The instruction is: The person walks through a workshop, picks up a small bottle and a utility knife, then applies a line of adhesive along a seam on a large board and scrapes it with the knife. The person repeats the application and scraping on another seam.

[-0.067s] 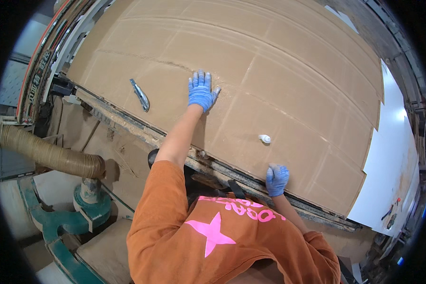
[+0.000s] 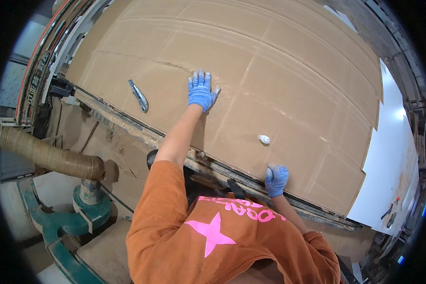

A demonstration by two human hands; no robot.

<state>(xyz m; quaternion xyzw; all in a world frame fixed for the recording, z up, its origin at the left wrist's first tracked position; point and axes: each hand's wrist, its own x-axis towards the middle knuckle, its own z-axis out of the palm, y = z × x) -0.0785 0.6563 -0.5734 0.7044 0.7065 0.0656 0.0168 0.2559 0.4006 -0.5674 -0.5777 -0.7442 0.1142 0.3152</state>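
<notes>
My left hand (image 2: 201, 90), in a blue knit glove, lies flat with fingers spread on a large brown board (image 2: 213, 42), beside a dusty line of crumbs. To its left rests a utility knife (image 2: 138, 96). My right hand (image 2: 276, 180), gloved the same way, is closed in a fist on the board near its front edge. Whatever may be inside that fist is hidden. Just beyond it a small white bottle (image 2: 264, 139) lies on its side, touched by neither hand.
At the right, white sheets (image 2: 388, 156) stick out from under the brown boards, with small hand tools (image 2: 390, 213) on them. A ribbed hose (image 2: 52, 151) and green metal piping (image 2: 57, 222) stand at lower left. A dusty rail (image 2: 113, 116) runs along the board's front edge.
</notes>
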